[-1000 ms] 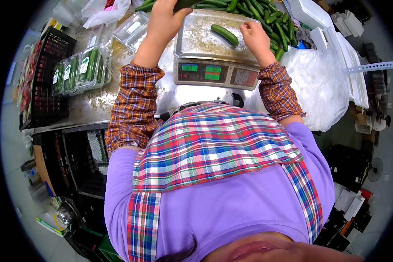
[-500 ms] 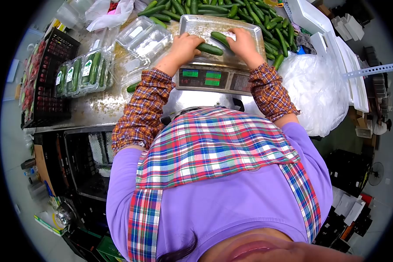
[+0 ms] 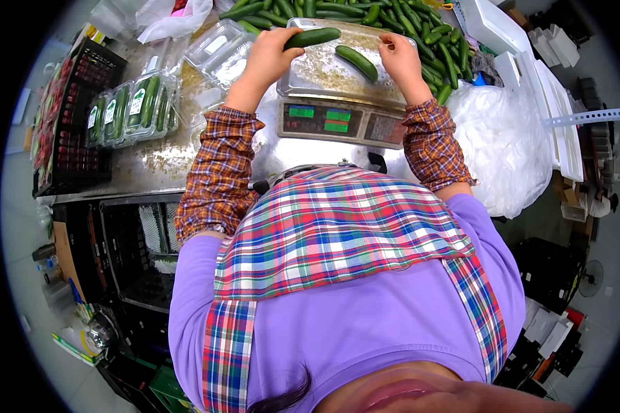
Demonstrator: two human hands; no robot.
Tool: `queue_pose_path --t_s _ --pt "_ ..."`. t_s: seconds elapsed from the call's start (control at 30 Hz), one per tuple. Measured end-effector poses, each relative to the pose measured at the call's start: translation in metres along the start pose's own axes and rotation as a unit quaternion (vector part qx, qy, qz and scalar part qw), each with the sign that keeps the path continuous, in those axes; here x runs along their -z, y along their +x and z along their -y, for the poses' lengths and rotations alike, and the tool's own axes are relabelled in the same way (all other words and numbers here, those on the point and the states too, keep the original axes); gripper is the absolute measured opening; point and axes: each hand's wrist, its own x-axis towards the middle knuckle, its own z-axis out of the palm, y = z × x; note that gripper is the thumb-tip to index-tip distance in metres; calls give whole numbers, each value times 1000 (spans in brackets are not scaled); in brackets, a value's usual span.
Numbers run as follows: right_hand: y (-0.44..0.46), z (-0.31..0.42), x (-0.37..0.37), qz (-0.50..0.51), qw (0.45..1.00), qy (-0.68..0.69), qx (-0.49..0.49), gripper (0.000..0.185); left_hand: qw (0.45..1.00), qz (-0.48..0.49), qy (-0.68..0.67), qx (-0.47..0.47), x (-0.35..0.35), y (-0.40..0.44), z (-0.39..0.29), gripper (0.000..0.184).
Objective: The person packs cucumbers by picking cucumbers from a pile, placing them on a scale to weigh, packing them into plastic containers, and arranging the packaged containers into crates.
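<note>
My left hand (image 3: pixel 269 58) is closed round one end of a dark green cucumber (image 3: pixel 317 37), raised over the back left of the metal scale tray (image 3: pixel 306 84). A second cucumber (image 3: pixel 357 63) lies slantwise on the tray, with no hand touching it. Over the tray's right rim is my right hand (image 3: pixel 401 63), its fingers loosely curled and slightly apart, holding nothing I can see. Below the tray, the scale's front panel (image 3: pixel 324 120) shows lit green readouts. A large heap of cucumbers (image 3: pixel 399 20) lies just behind the scale.
Clear plastic packs of labelled cucumbers (image 3: pixel 134 110) stand at left, beside a black crate (image 3: pixel 72 138) of red packages. Open clear containers (image 3: pixel 220 48) lie left of the scale. A translucent plastic bag (image 3: pixel 496 144) bulges at right, near white foam boxes (image 3: pixel 492 27).
My left hand has lifted its cucumber up and back to the left. My right hand has let go of the other cucumber, now lying on the tray, and shifted right.
</note>
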Motion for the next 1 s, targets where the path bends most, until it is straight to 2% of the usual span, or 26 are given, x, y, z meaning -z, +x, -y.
queue_pose_path --t_s 0.17,0.37,0.47,0.57,0.63,0.7,0.77,0.9,1.0 --pt "-7 0 -1 26 999 -3 -26 26 999 -37 -7 -9 5 0 6 39" --pt "-11 9 -3 39 999 1 -25 29 1000 -7 -5 24 9 -3 6 36" --pt "-9 5 -10 56 998 -36 -5 34 1000 13 13 7 -1 -6 5 37" --pt "-11 8 -17 85 990 -109 30 41 993 81 78 -24 -18 -11 -6 35" --pt "-13 23 -15 122 979 -158 36 45 979 162 127 5 -28 -14 -19 40" --pt "-13 29 -18 165 971 -170 4 42 942 282 181 9 -36 -16 -23 48" --pt "-13 25 -22 201 964 -168 -32 38 959 226 169 -8 -39 -24 -23 51" --pt "-15 11 -21 107 992 -69 -27 32 991 96 96 -10 -32 -19 -5 56" --pt "-8 17 -1 69 995 -5 -66 31 998 -27 63 -7 -19 -12 17 44"
